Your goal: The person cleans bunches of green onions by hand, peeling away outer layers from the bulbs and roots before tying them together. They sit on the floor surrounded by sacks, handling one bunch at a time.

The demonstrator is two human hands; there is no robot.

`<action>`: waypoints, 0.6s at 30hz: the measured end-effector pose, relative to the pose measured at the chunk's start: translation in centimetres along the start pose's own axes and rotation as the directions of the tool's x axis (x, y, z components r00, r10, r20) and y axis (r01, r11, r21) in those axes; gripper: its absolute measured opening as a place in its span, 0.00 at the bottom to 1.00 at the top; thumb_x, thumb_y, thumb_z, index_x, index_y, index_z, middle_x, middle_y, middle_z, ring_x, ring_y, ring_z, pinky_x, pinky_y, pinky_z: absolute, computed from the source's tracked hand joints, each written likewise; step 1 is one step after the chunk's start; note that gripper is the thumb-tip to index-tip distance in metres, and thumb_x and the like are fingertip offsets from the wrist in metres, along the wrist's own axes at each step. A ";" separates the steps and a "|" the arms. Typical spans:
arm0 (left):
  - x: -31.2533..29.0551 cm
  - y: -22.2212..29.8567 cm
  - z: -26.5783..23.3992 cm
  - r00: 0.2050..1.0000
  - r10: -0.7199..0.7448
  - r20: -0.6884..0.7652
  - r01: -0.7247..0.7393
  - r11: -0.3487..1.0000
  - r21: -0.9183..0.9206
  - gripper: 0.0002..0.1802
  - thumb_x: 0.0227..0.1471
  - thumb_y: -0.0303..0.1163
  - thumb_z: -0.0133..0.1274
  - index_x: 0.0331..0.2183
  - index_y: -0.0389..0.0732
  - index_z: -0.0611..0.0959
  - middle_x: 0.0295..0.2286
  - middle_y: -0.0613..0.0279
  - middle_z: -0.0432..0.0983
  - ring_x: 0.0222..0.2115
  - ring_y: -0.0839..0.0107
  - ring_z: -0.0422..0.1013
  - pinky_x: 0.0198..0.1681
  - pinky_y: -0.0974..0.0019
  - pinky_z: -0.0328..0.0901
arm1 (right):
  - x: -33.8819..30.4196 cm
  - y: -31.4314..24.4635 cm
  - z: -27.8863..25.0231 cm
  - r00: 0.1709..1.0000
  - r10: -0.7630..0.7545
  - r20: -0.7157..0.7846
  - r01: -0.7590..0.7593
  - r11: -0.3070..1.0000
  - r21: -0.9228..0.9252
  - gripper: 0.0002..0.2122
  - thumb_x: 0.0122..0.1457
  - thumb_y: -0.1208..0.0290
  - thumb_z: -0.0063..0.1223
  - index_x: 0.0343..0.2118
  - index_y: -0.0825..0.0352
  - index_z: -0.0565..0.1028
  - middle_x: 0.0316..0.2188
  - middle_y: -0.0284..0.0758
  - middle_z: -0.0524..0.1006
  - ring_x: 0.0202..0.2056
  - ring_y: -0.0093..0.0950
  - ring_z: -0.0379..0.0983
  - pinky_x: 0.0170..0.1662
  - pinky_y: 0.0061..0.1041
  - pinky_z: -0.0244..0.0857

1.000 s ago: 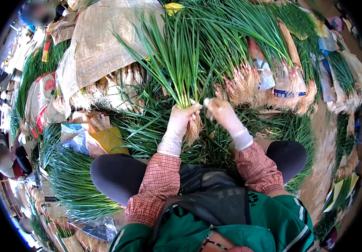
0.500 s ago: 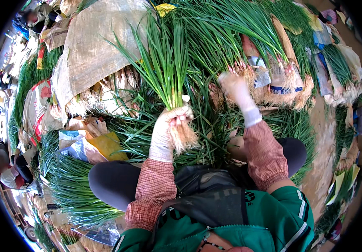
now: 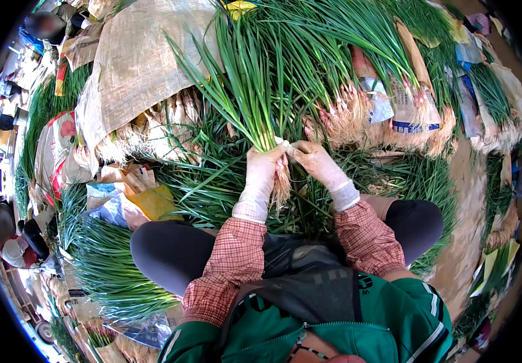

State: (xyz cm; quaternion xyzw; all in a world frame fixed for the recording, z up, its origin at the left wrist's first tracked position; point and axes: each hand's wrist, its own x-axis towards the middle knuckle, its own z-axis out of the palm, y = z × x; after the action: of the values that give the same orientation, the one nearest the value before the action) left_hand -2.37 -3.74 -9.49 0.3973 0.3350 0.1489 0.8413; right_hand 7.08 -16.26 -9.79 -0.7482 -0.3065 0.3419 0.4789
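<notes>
Left hand (image 3: 262,168): grip closed around the spring onion bunch (image 3: 253,85) at the lower stalks (image 3: 264,139), pale roots (image 3: 281,184) hanging below. Right hand (image 3: 318,162): fingertips meet the left hand's fingers at the same stalks; whether they pinch anything cannot be told. The bunch is judged light, its leaves flexible and easily creased, its stalks firmer, possibly slippery; the sound hold is just above the roots. Its leaves fan across the right edge of the pale sheet (image 3: 146,66). Loose leaves (image 3: 206,184) lie beneath; an onion heap (image 3: 347,101) lies to the right.
</notes>
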 end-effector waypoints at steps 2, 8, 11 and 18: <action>-0.1 0.4 -0.2 0.996 0.061 -0.071 -0.063 0.998 -0.023 0.07 0.44 0.21 0.60 0.28 0.35 0.78 0.14 0.65 0.71 0.11 0.80 0.63 0.13 0.80 0.55 | 0.3 0.1 1.3 0.999 -0.034 0.006 0.033 0.982 0.189 0.17 0.61 0.62 0.47 0.42 0.73 0.72 0.33 0.33 0.76 0.34 0.22 0.70 0.41 0.20 0.64; -0.7 0.0 -0.6 0.998 0.049 -0.050 -0.043 0.993 0.106 0.07 0.44 0.21 0.59 0.29 0.33 0.78 0.17 0.63 0.73 0.12 0.81 0.63 0.14 0.79 0.56 | 3.8 -0.4 3.5 0.970 0.162 -0.179 -0.037 0.833 0.553 0.14 0.62 0.63 0.46 0.42 0.69 0.73 0.35 0.36 0.75 0.37 0.24 0.71 0.42 0.21 0.65; -1.3 1.3 -0.3 0.998 -0.038 0.057 0.037 0.999 0.015 0.07 0.47 0.24 0.57 0.31 0.31 0.79 0.20 0.61 0.76 0.14 0.82 0.64 0.16 0.79 0.58 | 4.8 1.9 5.3 0.954 0.287 -0.087 0.002 0.286 0.958 0.09 0.62 0.68 0.46 0.34 0.70 0.73 0.29 0.31 0.73 0.28 0.18 0.67 0.29 0.18 0.61; -1.8 2.9 -1.3 0.988 -0.034 0.149 0.036 0.999 -0.011 0.08 0.49 0.26 0.56 0.33 0.32 0.79 0.21 0.61 0.76 0.14 0.80 0.66 0.17 0.79 0.59 | 1.3 -2.3 0.4 0.979 0.088 -0.186 -0.183 0.782 -0.596 0.16 0.63 0.65 0.42 0.47 0.71 0.69 0.36 0.39 0.78 0.34 0.29 0.77 0.38 0.27 0.72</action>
State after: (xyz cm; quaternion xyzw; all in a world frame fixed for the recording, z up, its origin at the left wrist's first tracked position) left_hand -4.49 -2.11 -7.09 0.3954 0.2772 0.1063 0.8692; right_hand 7.20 -14.24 -8.02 -0.9058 -0.3091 0.2019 0.2078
